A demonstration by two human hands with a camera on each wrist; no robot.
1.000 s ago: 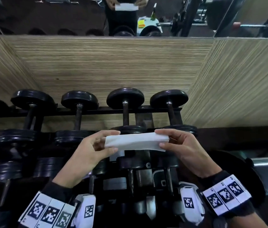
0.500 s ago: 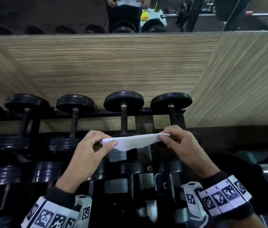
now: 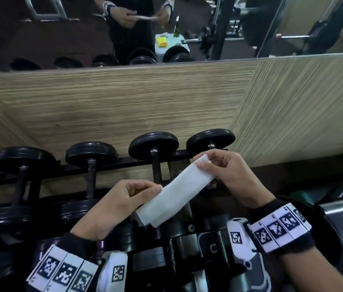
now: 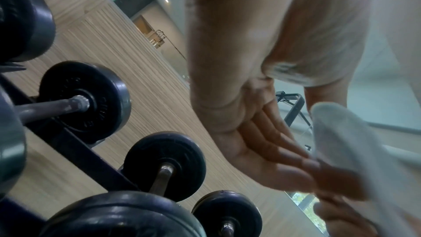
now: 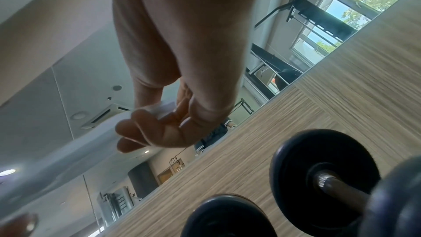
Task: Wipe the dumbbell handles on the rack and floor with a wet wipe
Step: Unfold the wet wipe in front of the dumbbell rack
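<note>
A white wet wipe (image 3: 174,194), folded into a long strip, slants between my hands above the rack. My right hand (image 3: 203,165) pinches its upper end, seen as a white corner (image 5: 164,109) in the right wrist view. My left hand (image 3: 155,189) holds the strip near its lower end, where the wipe (image 4: 341,141) lies across the fingertips (image 4: 316,165). Several black dumbbells lie on the rack rail (image 3: 120,164), their dark handles (image 3: 156,167) (image 3: 90,178) below and behind the wipe. My right hand hides the rightmost handle.
A wood-grain wall panel (image 3: 124,106) stands behind the rack, with a mirror (image 3: 61,39) above it. More dumbbells (image 3: 166,245) fill the lower tiers under my wrists. At the right lies a large dumbbell with a chrome handle (image 3: 339,207).
The wipe has turned from level to slanted: my right hand rose up and to the right with its end, and my left hand dropped lower along the strip.
</note>
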